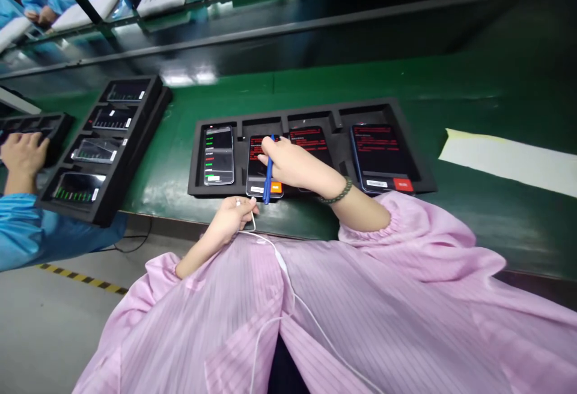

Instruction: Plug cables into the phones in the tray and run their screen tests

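"Clock centred on my view, biggest first?"

"I've got the green bench point(406, 90), spanning nine o'clock through twelve to three. Around the centre sits a black tray point(194, 177) with four compartments, a phone in each. At nine o'clock I see a tray stack point(135, 141), phones in its upper tray."

"And at three?"

"A paper strip point(509, 159), its end just beside the black tray."

"How are the hands?"

"Apart from each other. The right hand point(293, 165), at centre, is closed on a pen over the second phone from the left; whether a fingertip meets the screen, I can't tell. The left hand point(229, 219), at eight o'clock by the tray's near edge, pinches a cable end. Far out at nine is a co-worker's hand point(24, 156)."

"Phones?"

"The second phone point(256, 171), at nine o'clock near centre, shows red text and an orange block. The rightmost phone point(378, 153), at three, has red text too. The leftmost phone point(219, 156), farther toward nine, shows green and red lines."

"Smallest?"

"The white cable point(280, 258), trailing toward five, then the blue pen point(269, 178), slanting toward seven."
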`<state>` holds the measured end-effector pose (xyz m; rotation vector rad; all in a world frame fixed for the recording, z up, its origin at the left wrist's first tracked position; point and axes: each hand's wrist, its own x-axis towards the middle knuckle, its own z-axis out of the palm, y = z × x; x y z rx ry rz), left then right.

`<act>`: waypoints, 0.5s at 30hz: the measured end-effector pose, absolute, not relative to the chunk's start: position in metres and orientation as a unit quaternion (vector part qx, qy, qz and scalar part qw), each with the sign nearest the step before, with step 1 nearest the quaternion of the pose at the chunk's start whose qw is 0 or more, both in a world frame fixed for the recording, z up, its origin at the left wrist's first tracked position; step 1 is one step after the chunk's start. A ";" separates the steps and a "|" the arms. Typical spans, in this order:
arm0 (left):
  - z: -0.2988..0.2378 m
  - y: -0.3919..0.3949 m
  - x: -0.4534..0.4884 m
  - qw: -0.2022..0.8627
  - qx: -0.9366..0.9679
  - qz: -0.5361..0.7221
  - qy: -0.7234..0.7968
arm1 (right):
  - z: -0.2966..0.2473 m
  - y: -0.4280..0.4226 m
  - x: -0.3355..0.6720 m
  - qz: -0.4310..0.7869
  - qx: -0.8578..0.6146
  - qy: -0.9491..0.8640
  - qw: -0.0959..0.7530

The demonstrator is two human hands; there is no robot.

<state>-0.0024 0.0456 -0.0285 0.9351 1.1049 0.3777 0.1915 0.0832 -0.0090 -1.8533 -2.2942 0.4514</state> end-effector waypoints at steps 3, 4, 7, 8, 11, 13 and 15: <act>-0.030 0.043 0.000 0.701 0.455 0.194 0.513 | -0.013 0.082 0.190 0.145 -0.624 -0.764 0.083; -0.030 0.043 0.000 0.695 0.460 0.198 0.516 | -0.014 0.083 0.190 0.142 -0.625 -0.763 0.085; -0.028 0.046 0.000 0.699 0.454 0.194 0.517 | -0.021 0.086 0.192 0.136 -0.624 -0.763 0.102; -0.027 0.047 0.000 0.704 0.450 0.190 0.516 | -0.023 0.087 0.193 0.136 -0.622 -0.763 0.110; -0.024 0.049 -0.001 0.699 0.458 0.187 0.516 | -0.028 0.090 0.197 0.135 -0.615 -0.766 0.132; -0.024 0.048 -0.001 0.679 0.484 0.190 0.518 | -0.029 0.091 0.197 0.135 -0.615 -0.765 0.135; -0.024 0.048 -0.001 0.657 0.511 0.197 0.519 | -0.028 0.090 0.195 0.137 -0.618 -0.763 0.133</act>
